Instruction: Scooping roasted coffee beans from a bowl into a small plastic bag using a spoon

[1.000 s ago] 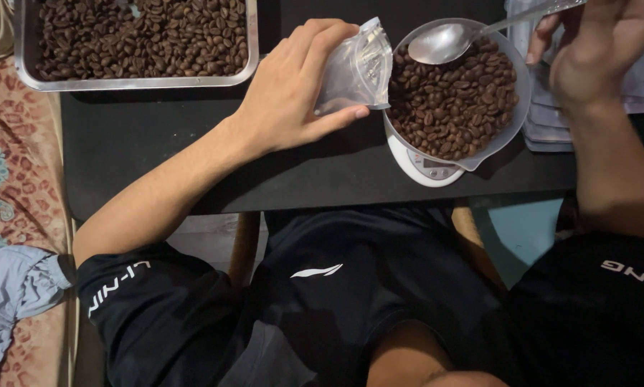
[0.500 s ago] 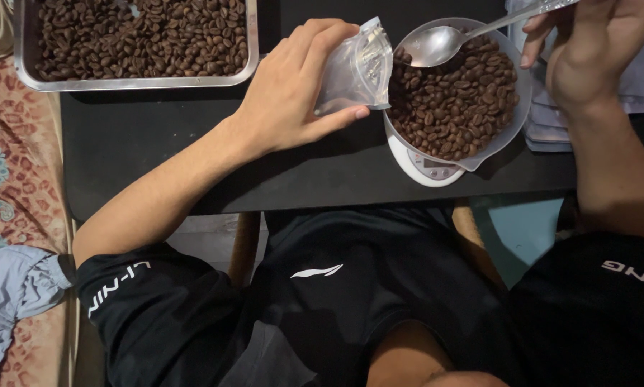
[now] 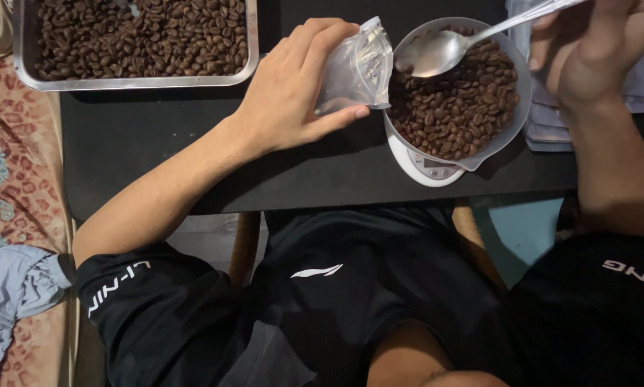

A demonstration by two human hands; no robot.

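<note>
Left hand [image 3: 293, 93] grips clear pouch [image 3: 356, 68]; right hand [image 3: 594, 50] holds spoon [image 3: 444, 50].

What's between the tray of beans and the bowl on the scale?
In the head view, the left hand holding a small clear pouch sits between the tray and the bowl, over the black table.

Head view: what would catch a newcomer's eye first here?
The clear bowl heaped with roasted coffee beans on a white kitchen scale, right of centre on the black table. The left hand holds a small clear pouch at the bowl's rim, while the right hand holds a metal spoon over the beans. A steel tray of beans sits at upper left.
</note>
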